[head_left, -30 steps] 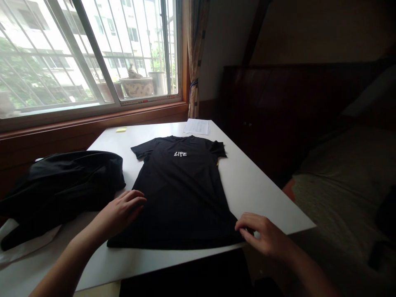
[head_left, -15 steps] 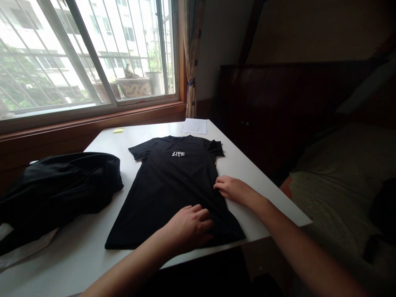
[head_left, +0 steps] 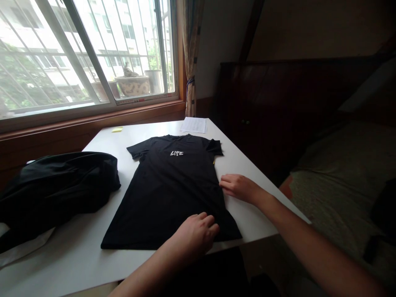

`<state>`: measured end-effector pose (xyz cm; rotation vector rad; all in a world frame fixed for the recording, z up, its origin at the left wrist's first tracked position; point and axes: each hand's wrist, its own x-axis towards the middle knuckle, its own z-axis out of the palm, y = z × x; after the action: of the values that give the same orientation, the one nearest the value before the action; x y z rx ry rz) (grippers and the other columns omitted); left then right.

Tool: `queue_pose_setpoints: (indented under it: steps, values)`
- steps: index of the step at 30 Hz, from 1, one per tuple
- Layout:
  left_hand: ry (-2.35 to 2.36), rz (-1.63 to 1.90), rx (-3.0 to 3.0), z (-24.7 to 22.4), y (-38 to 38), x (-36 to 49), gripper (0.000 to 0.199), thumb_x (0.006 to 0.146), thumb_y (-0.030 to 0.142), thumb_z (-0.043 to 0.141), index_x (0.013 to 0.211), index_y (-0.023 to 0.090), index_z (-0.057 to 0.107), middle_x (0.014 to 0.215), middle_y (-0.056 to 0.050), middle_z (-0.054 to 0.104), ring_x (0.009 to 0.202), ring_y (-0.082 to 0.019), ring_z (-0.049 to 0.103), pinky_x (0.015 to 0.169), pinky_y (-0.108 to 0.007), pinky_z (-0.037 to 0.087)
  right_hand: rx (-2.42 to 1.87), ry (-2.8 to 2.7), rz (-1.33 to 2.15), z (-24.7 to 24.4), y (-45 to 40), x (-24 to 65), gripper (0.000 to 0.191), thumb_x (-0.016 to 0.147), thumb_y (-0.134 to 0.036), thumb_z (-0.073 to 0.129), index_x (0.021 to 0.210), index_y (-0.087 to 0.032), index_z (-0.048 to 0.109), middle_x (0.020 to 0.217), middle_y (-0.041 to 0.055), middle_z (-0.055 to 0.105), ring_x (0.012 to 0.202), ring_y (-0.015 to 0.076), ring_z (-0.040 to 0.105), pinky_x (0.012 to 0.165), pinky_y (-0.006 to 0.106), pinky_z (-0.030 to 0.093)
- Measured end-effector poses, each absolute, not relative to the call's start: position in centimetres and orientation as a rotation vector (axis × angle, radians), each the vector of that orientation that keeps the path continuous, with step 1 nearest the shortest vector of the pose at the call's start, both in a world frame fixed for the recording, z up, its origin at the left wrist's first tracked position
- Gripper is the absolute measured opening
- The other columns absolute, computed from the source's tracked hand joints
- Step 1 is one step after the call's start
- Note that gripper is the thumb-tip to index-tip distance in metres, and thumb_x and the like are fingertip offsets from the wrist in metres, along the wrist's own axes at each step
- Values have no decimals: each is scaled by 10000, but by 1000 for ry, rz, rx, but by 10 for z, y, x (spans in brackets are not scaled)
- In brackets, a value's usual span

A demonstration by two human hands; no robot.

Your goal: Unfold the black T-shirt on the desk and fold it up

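Note:
A black short-sleeved T-shirt (head_left: 173,194) lies spread flat on the white table, its collar at the far side and its hem along the near edge. Small white lettering crosses the chest, upside down from here. My right hand (head_left: 239,187) is closed, thumb and fingers pinched at the shirt's right side edge. Over the near hem, right of its middle, my left hand (head_left: 201,232) is closed with the fingers curled down. Its fingertips are hidden, so what they hold does not show.
On the white table (head_left: 260,222), a heap of black cloth (head_left: 62,185) lies to the left. Paper sheets (head_left: 194,125) and a yellow note (head_left: 117,130) rest at the far edge. Beyond are a barred window (head_left: 93,62) and a tied curtain (head_left: 191,95).
My right hand has moved a little to the right, and the shirt's side edge there bulges outward slightly. My left hand has shifted slightly right and nearer to me.

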<state>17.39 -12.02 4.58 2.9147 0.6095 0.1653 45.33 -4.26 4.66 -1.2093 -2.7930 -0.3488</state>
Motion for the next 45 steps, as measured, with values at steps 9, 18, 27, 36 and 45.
queue_pose_setpoints:
  steps: [9,18,27,36,45]
  values:
    - [548,323,2804,52,-124,167,115,888,162,597,853,210,497,916,-15,575,796,-180,528,720,-303,473,-1230,-2746,-360,35,-52,477,145,962,-123,550,954,-207,668,942,60,651,861,202,594,775,301,410]
    - [512,275,2815,49,-126,166,142,828,164,614,820,216,482,858,-5,567,757,-180,527,684,-301,450,-1371,-2661,-135,28,-56,480,223,950,-93,512,946,-217,697,947,75,671,876,218,611,787,313,434]
    - [458,155,2820,55,-123,160,153,820,207,661,830,219,508,861,-2,592,757,-187,559,688,-310,483,-1472,-2244,441,36,-54,454,173,889,-249,635,1055,-208,659,955,37,680,737,163,623,734,291,494]
    - [404,100,2761,54,-115,154,152,839,172,673,839,218,528,887,5,629,778,-173,614,731,-287,510,-1619,-2014,757,27,-48,461,130,799,-264,624,915,-205,629,792,7,677,694,171,627,648,272,472]
    - [501,119,2887,65,-125,184,373,869,494,738,1051,220,562,1011,-27,622,891,-230,613,733,-358,507,-1644,-2146,666,35,-49,454,157,806,-207,577,952,-205,636,821,11,687,693,171,624,672,277,463]
